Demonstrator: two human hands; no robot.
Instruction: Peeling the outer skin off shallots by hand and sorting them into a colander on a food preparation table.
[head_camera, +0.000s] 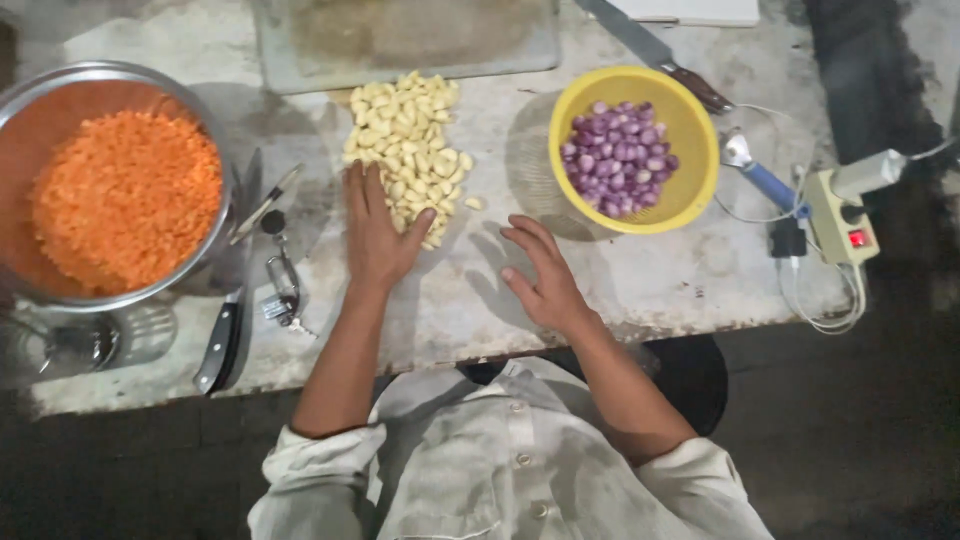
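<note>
From the head camera, the left hand (378, 232) lies flat and spread, holding nothing, its fingers against the near left edge of the pile of peeled garlic cloves (408, 140) in the middle of the worktop (640, 285), while the right hand (540, 275) hovers open and empty just right of it, with bare surface between the two and on to the near edge. The yellow bowl of purple shallots (633, 150) sits right of the pile, a knife (655, 55) behind it. The steel bowl of orange lentils (125, 190) crowds the left edge, with a black-handled knife (222, 335) and keys (283, 290) beside it; a beige switch box (842, 215) with white cable sits at the right edge.
</note>
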